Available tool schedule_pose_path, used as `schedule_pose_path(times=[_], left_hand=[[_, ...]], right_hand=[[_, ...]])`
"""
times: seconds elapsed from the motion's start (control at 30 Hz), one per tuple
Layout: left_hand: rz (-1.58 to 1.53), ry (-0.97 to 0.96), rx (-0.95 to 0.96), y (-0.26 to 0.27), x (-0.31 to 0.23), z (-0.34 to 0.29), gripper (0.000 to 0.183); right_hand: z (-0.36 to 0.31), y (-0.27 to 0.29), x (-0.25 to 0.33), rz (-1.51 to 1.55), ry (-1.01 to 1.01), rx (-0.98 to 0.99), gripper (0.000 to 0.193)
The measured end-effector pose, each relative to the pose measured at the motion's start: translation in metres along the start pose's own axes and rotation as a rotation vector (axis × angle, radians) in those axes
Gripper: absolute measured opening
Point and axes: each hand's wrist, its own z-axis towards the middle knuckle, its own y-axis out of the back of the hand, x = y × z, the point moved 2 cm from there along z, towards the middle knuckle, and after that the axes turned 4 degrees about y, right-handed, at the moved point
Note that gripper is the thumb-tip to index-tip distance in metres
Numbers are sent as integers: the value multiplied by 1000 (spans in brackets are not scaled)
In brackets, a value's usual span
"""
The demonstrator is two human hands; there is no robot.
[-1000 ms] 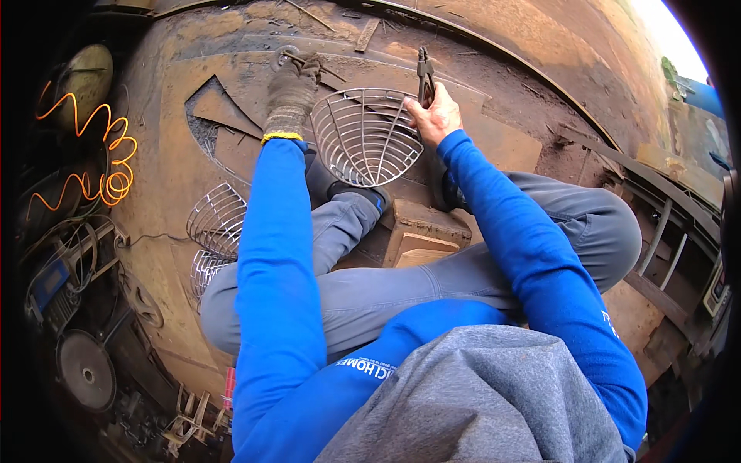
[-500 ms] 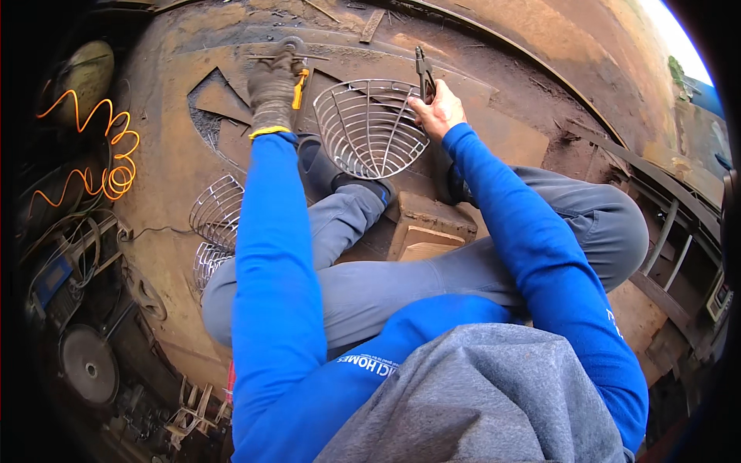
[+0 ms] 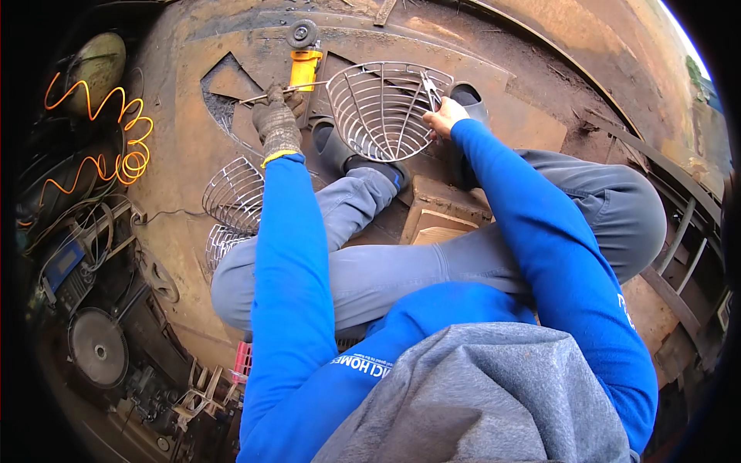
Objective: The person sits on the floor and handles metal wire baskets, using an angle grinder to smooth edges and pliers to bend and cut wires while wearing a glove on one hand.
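My left hand (image 3: 276, 123), in a dark grey work glove, is closed around a thin metal rod (image 3: 310, 85) that sticks out on both sides of the fingers. Just beyond it lies a yellow angle grinder (image 3: 305, 68) with a dark disc. My bare right hand (image 3: 445, 118) grips metal pliers (image 3: 431, 90), their jaws pointing away from me over the right side of a fan-shaped wire basket (image 3: 378, 108). Whether the jaws bite a wire cannot be told. The basket rests by my shoes, with its narrow end toward me.
More wire baskets (image 3: 234, 194) lie beside my left forearm. A block (image 3: 444, 208) sits between my legs. An orange coiled hose (image 3: 139, 147) and a round saw-like disc (image 3: 98, 345) are at the left. A metal frame (image 3: 675, 231) stands at the right.
My left hand has drawn back toward me with the rod, away from the grinder. My right hand has come slightly nearer, and the pliers have tilted over the basket's side.
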Motion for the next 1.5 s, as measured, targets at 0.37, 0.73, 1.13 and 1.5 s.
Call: schedule_pose_path(times=[0.37, 0.73, 1.13, 1.5], left_hand=[[333, 84, -373, 113, 49, 52, 40], [1434, -97, 149, 56, 81, 0, 42], [231, -320, 282, 28, -41, -11, 28], [618, -304, 575, 16, 33, -113, 31]], right_hand=[[-6, -19, 39, -9, 11, 132, 41], [2, -8, 4, -66, 15, 67, 40], [-15, 0, 19, -103, 57, 70, 32], [-28, 3, 49, -101, 99, 59, 36]])
